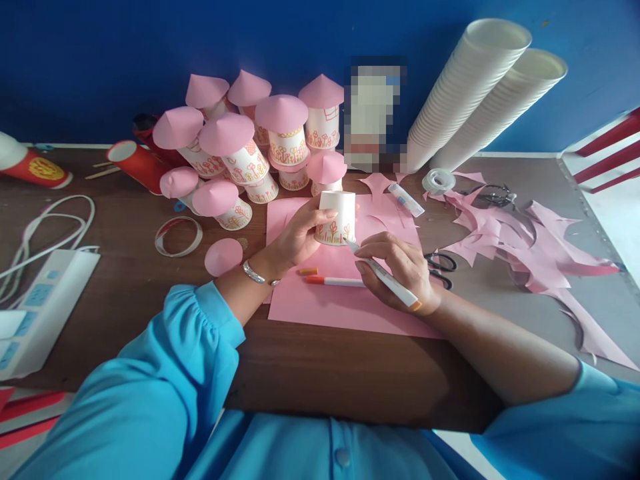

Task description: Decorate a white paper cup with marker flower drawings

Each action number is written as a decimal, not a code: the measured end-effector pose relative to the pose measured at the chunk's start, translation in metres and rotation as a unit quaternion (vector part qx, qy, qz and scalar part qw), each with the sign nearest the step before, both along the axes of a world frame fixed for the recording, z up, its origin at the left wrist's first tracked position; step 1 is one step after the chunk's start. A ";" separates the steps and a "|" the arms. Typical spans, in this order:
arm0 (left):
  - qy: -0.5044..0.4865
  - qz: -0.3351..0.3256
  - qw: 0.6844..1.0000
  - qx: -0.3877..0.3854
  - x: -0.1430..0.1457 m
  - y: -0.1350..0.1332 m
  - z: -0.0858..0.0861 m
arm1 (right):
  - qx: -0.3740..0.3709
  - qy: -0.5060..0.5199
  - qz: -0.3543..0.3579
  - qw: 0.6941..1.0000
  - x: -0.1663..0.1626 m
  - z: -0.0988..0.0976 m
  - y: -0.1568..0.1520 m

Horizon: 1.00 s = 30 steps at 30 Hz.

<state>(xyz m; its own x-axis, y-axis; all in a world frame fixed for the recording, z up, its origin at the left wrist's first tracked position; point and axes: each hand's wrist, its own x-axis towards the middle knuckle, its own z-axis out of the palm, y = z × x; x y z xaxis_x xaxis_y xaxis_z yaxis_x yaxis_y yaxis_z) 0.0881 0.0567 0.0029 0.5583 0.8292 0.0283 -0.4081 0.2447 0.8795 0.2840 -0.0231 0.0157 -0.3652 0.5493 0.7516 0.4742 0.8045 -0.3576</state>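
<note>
My left hand [295, 237] is wrapped round an upside-down white paper cup [336, 217] with orange and pink flowers drawn along its lower edge. My right hand [397, 270] grips a white marker [383, 277] with an orange end, and its tip touches the cup's lower right side. The cup stands on a pink paper sheet [345, 300]. An orange-tipped marker [335, 281] and a loose orange cap [308, 271] lie on the sheet between my hands.
Several decorated cups with pink cone tops [260, 143] cluster at the back. Two cup stacks [480, 93] lean on the blue wall. Pink scraps [530, 250], scissors [443, 267], tape rolls [438, 181], a pink cone [223, 257] and a power strip [45, 307] lie around.
</note>
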 end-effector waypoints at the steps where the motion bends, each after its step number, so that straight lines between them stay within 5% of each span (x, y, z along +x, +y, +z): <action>1: -0.001 0.001 1.000 0.002 0.000 0.000 0.000 | -0.003 0.001 0.001 1.000 0.000 0.000 0.000; 30: -0.012 0.023 0.999 -0.029 0.000 -0.001 0.000 | 0.005 -0.003 0.000 1.000 -0.002 0.003 -0.002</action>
